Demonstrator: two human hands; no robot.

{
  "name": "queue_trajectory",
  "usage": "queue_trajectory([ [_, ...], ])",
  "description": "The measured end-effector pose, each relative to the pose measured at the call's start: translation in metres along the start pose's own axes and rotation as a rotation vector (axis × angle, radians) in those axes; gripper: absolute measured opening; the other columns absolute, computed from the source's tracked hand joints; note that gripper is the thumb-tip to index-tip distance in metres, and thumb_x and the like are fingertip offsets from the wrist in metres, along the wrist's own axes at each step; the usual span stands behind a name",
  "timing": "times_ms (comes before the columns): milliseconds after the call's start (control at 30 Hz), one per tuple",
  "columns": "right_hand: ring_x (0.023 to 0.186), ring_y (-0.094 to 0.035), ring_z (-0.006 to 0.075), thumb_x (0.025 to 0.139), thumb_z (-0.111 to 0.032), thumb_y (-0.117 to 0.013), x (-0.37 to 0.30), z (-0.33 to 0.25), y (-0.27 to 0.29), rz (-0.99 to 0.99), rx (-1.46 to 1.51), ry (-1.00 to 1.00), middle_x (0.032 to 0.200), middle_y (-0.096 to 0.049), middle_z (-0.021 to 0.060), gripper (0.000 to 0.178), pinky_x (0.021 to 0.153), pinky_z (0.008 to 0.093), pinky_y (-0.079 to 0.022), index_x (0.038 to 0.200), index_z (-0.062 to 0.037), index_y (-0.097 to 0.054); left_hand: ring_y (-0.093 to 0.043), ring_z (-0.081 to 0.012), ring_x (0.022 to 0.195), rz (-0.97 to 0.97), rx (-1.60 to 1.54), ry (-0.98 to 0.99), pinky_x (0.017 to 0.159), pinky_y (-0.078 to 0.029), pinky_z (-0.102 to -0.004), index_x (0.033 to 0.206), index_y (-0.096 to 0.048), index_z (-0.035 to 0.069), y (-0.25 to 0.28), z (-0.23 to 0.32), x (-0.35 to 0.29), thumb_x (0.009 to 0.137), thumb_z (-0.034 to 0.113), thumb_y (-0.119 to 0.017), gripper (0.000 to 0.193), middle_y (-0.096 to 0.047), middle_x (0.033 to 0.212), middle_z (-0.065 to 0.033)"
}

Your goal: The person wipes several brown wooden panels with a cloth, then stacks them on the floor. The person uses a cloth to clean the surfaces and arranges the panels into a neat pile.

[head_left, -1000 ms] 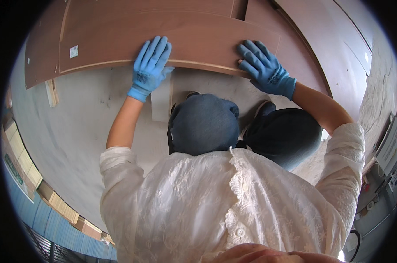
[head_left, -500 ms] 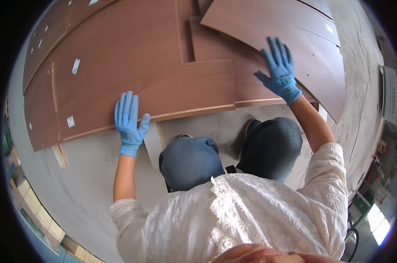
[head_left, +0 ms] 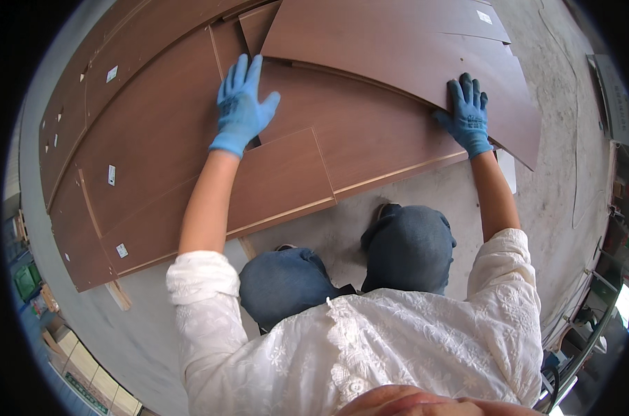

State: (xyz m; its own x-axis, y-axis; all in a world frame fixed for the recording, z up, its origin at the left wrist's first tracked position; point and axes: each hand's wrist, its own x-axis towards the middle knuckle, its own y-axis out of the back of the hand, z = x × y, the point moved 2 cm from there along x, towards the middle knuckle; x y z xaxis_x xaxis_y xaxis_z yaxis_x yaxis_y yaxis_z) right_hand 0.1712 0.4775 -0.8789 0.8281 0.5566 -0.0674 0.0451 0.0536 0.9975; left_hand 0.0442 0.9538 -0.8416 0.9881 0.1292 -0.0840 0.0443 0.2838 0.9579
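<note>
Brown wood-grain panels lie stacked and overlapping in front of me. My left hand (head_left: 242, 109), in a blue glove, is stretched forward with straight fingers and the thumb apart. Its fingertips are beside the left corner of the top panel (head_left: 391, 52); I cannot tell if they touch it. The gloved right hand (head_left: 470, 118) lies on the near right edge of that same panel, fingers spread and darker at the tips. Between my hands and me lies a lower panel (head_left: 384, 142), with a narrow panel piece (head_left: 279, 177) at its near left, showing a pale edge.
Larger brown panels (head_left: 148, 132) with small white labels extend to the left. Pale wooden supports (head_left: 119, 295) show beneath the stack. My knees (head_left: 408, 246) are close to its near edge, on grey concrete floor (head_left: 554, 139). A cable runs along the floor at right.
My left hand has moved from the stack's near edge forward and right, to the top panel's left corner. The right hand has shifted slightly right and nearer. The view has turned somewhat.
</note>
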Motion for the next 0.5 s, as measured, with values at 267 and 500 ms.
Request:
queue_trajectory([
  [267,0.138,-0.046,0.0493,0.089,-0.051,-0.073,0.012,-0.003,0.004,-0.115,-0.214,0.114,0.145,-0.051,0.0320,0.080,0.114,0.0561,-0.038,0.142,0.0040,-0.049,-0.050,-0.0383,0.134,0.100,-0.024,-0.115,0.106,-0.046,-0.0508,0.144,-0.055,0.007,-0.009,0.020,0.030,0.080,0.038,-0.076,0.073,-0.052,0.146,-0.0212],
  [500,0.137,-0.051,0.0470,0.095,-0.044,-0.069,-0.056,-0.030,0.045,0.111,-0.236,0.229,0.148,-0.051,0.0319,0.077,0.113,0.0522,-0.044,0.147,0.0078,-0.044,-0.037,-0.0414,0.146,0.189,0.248,-0.223,0.121,-0.026,-0.0580,0.146,-0.051,0.008,0.008,0.074,0.006,0.084,0.015,-0.062,0.063,-0.043,0.155,-0.0212],
])
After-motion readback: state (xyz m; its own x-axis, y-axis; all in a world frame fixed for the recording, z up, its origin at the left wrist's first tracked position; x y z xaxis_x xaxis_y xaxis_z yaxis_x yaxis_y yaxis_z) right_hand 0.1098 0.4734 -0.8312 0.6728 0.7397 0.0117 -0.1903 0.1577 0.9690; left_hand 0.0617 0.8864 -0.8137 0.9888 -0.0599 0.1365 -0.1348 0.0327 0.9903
